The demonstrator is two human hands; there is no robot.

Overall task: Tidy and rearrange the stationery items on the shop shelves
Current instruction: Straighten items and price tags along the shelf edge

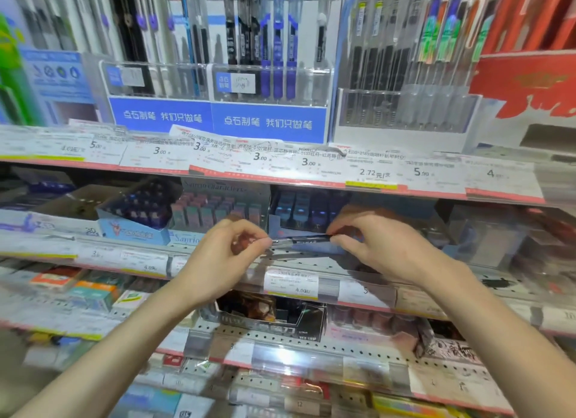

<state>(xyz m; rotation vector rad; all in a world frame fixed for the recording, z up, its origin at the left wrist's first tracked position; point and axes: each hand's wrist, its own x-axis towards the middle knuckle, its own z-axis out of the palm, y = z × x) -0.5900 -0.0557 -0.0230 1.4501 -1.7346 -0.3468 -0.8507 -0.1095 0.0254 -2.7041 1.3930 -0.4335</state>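
Note:
A slim dark pen lies level between my two hands, in front of the second shelf. My left hand pinches its left end with curled fingers. My right hand pinches its right end. Behind the pen stands a box of dark blue items. Further left on the same shelf sit a box of pink and green erasers and a tilted light blue box of dark pieces.
Above, clear holders hold rows of upright pens over blue signs. Price tags line the shelf edges. A red carton stands at the top right. Lower shelves carry a black box and small packets.

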